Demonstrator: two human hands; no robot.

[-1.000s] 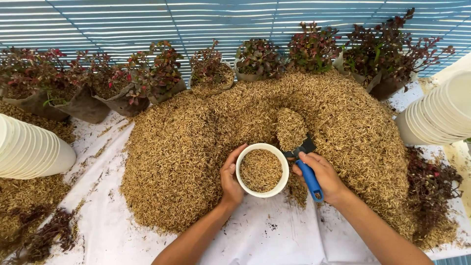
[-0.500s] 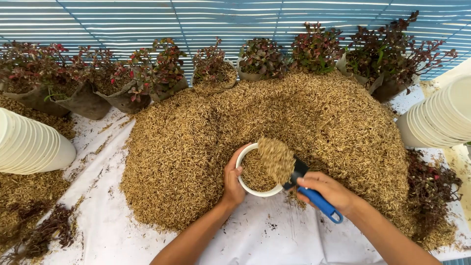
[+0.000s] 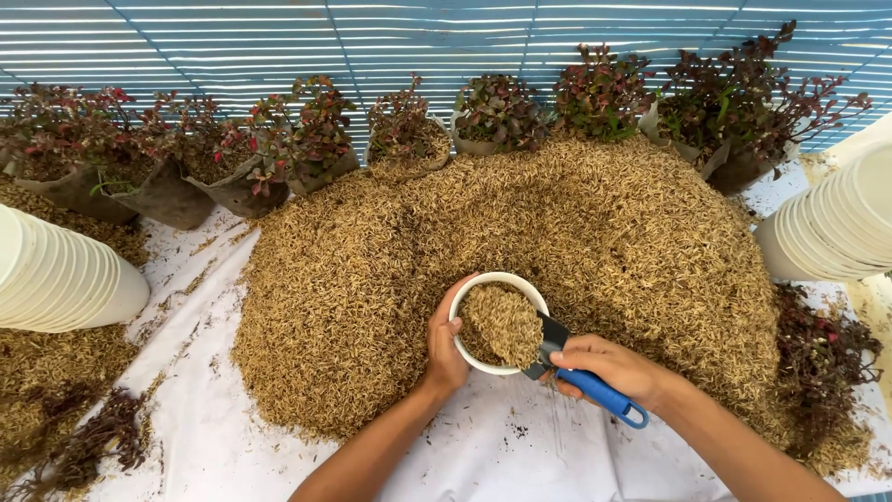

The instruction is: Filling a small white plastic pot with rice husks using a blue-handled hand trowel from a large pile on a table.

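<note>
A broad mound of golden-brown rice husk (image 3: 557, 251) covers the white sheet (image 3: 502, 455), and at its near edge the left hand (image 3: 446, 349) clasps a round white plastic pot (image 3: 499, 323) heaped with husk, while the right hand (image 3: 613, 370) grips a blue-handled trowel (image 3: 587, 386) touching the pot's rim.

A white sheet (image 3: 520, 455) covers the ground and carries everything. A broad heap of dry golden husks (image 3: 595, 242) fills its middle. Along the far edge stands a row of potted red-leaved plants (image 3: 307, 139). Stacks of white pots lie on their sides at the left (image 3: 56, 279) and at the right (image 3: 836, 223). Loose husks and uprooted dark plants (image 3: 74, 446) lie near left; more uprooted plants (image 3: 822, 363) lie on the right.
</note>
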